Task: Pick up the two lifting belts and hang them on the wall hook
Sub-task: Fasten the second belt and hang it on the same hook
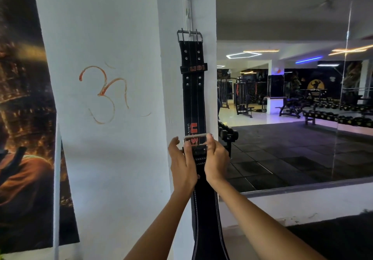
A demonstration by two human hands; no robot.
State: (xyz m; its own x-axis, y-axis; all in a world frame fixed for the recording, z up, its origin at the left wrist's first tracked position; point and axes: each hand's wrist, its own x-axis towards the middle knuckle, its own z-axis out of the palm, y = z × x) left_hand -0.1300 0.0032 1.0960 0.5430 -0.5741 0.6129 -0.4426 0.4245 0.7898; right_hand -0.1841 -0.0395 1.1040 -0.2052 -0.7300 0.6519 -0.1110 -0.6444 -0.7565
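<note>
Item one: hanging belt (192, 90), black leather with pale stitched lines, metal rivets and a red-lettered keeper loop. Its steel double-prong buckle is caught on the wall hook (188, 15), a slim white vertical strip fixed to the white painted pillar (125, 158). The strap hangs flat and straight down the pillar face.

Item two: second belt (205, 209), black, suede-like, edged in white stitching, widening toward the bottom edge of view. Its rectangular steel buckle (196, 141) is raised in front of the lower part of the hanging belt, well below the hook.

Left hand (182, 160): closed on the buckle's left side, fingers wrapped over the strap end.
Right hand (217, 156): clasped on the buckle's right side, thumb hooked over the top bar.

Surroundings: an orange symbol (105, 94) drawn on the pillar; dark glossy poster (24, 118) to the left; large mirror (292, 108) to the right.
</note>
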